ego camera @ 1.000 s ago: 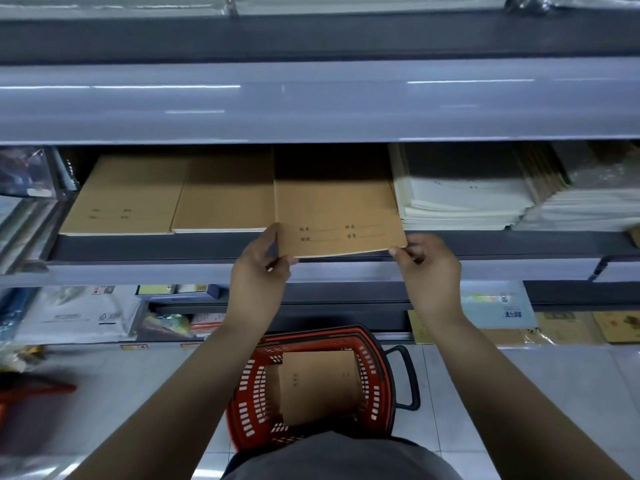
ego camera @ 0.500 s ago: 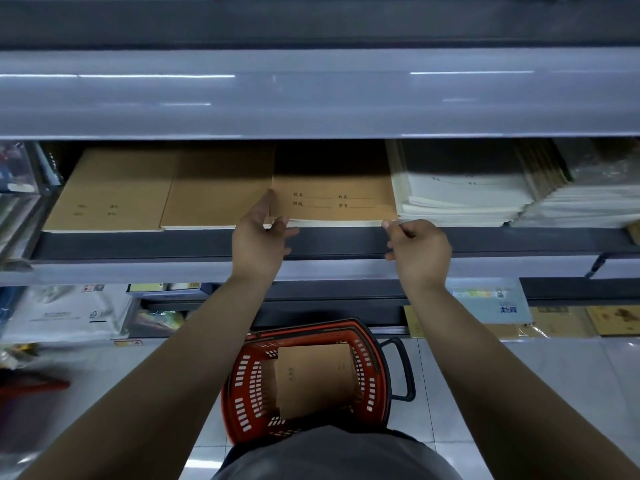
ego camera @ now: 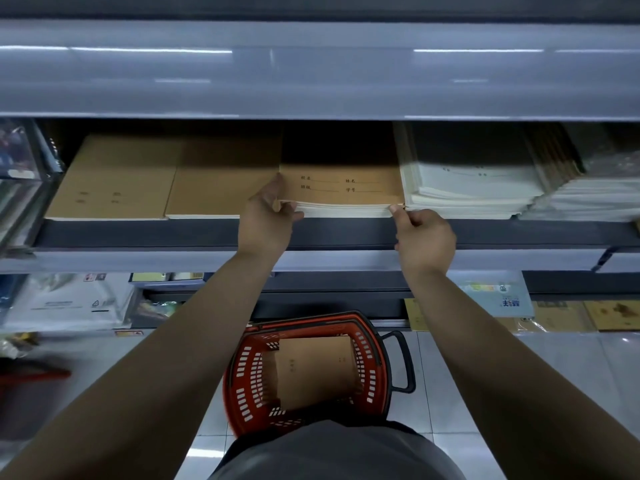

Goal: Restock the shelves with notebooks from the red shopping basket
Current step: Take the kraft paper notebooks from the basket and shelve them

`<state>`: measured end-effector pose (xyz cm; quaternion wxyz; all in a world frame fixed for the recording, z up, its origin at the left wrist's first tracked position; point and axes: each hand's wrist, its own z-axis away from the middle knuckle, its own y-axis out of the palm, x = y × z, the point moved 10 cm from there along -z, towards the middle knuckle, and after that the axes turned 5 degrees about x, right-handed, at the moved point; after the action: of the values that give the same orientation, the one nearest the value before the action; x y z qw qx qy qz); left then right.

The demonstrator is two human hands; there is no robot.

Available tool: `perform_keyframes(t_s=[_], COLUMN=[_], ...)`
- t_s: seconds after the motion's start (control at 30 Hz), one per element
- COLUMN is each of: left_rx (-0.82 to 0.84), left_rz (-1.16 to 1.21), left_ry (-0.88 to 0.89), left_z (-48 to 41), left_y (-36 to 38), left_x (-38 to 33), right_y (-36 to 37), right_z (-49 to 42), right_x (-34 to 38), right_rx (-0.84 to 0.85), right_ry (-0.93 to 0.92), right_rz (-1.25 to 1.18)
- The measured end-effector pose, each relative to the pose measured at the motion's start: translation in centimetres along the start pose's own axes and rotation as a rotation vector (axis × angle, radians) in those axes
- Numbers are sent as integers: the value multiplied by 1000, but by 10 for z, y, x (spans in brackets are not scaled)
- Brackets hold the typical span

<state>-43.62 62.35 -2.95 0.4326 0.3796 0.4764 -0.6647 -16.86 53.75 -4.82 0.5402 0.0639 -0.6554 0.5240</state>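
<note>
A stack of brown notebooks [ego camera: 341, 188] lies on the middle shelf [ego camera: 138, 233], between a brown stack on its left and white stacks on its right. My left hand [ego camera: 266, 216] grips the stack's front left corner, thumb on top. My right hand [ego camera: 422, 233] pinches the front right corner of the same stack. Below, on the floor between my arms, stands the red shopping basket [ego camera: 375, 372] with more brown notebooks [ego camera: 311, 368] inside.
Two more brown notebook stacks [ego camera: 114, 178] fill the shelf's left part. White notebook stacks [ego camera: 474, 185] sit at the right. A grey shelf [ego camera: 311, 71] overhangs above. Lower shelves hold packaged stationery [ego camera: 69, 303] and coloured booklets [ego camera: 498, 296].
The notebooks went from sticking out over the shelf edge to lying fully on the shelf. Both hands followed them in and now hold the front corners.
</note>
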Motion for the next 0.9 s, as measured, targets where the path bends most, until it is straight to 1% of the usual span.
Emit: perform_keyframes(t_s=[0.13,0.2,0.27,0.37,0.43,0.5,0.6,0.73,0.9], left_rx=[30,41,70,99,105,143,288,421,484], left_rz=[-16,1,1,29,86,177,361,478,523], left_ry=[20,21,31,55,60,34,-17,-52,-86], left_z=[9,15,22,37,49,62,83,110,135], left_y=[-4,-7,-10,-14,-20,-28,-31,-42,-57], left_x=[-1,-1,-2,-8,-11,-5,6,18,43], right_y=[0,-1,-3,-6,-9,-3,13,42,75], right_z=[3,6,15,40,61,84,109,144,187], right_x=[2,3,2,2,1,0,8,26,38], right_rx=[28,30,42,56,58,95,188,281,310], right_ry=[-9,-8,5,-22,0,50,81,114,107], right_rz=[-3,-70,-229,-507,-599,-679,-751,-811,-846])
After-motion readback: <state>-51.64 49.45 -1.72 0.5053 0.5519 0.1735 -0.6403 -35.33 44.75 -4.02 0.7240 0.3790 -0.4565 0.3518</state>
